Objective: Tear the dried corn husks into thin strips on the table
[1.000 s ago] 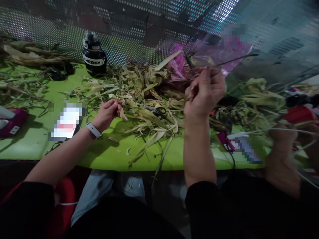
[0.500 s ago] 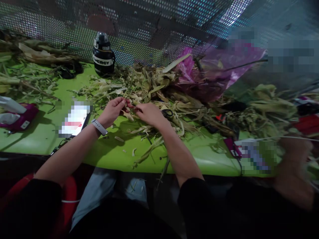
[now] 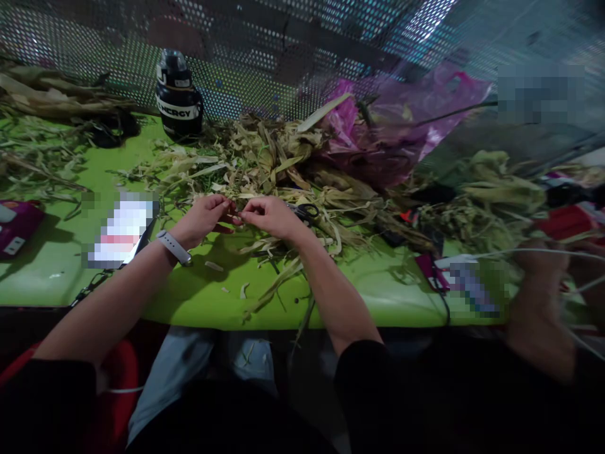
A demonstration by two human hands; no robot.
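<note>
My left hand (image 3: 204, 219), with a pale band on its wrist, is closed at the fingertips above the green tabletop. My right hand (image 3: 270, 215) pinches close beside it, the fingertips of both nearly meeting. Whatever sits between the fingers is too small and dim to name. Just behind the hands lies a heap of dry, husk-like leaves and shreds (image 3: 265, 151). Dark-handled scissors (image 3: 307, 210) rest by my right hand, partly hidden by it. A few pale scraps (image 3: 214, 266) lie on the table in front of me.
To the left are a lit phone (image 3: 123, 230) and a purple box (image 3: 21, 227). At the back stand a black bottle (image 3: 179, 104) and a pink plastic bag (image 3: 378, 139), before a perforated metal screen (image 3: 265, 69). Another person's arm (image 3: 541, 302) reaches in at the right.
The view has shifted, so the scene sits further left. A pale piece visible under my fingers before no longer shows there. Both hands stay close together.
</note>
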